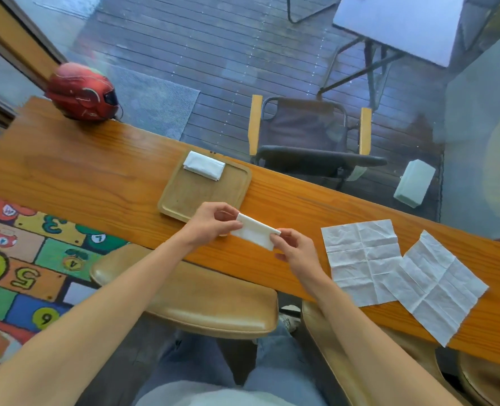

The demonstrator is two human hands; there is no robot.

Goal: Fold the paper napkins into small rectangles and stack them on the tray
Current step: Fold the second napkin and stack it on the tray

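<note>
A long wooden counter (96, 177) runs out of view at both ends. On it sits the wooden tray (184, 197), a folded stack (204, 165) at its far edge. Two unfolded napkins (362, 259) overlap at right. The left hand (210, 222) and right hand (297, 252) each pinch an end of a folded napkin (256, 235); fingertips partly hidden behind it

Both hands, left hand (213, 222) and right hand (297, 249), pinch a folded napkin (256, 234) by its ends. The tray (184, 197) at 11 o'clock of it holds a folded stack (204, 165). Two flat napkins (360, 259) lie at 3 o'clock.
</note>
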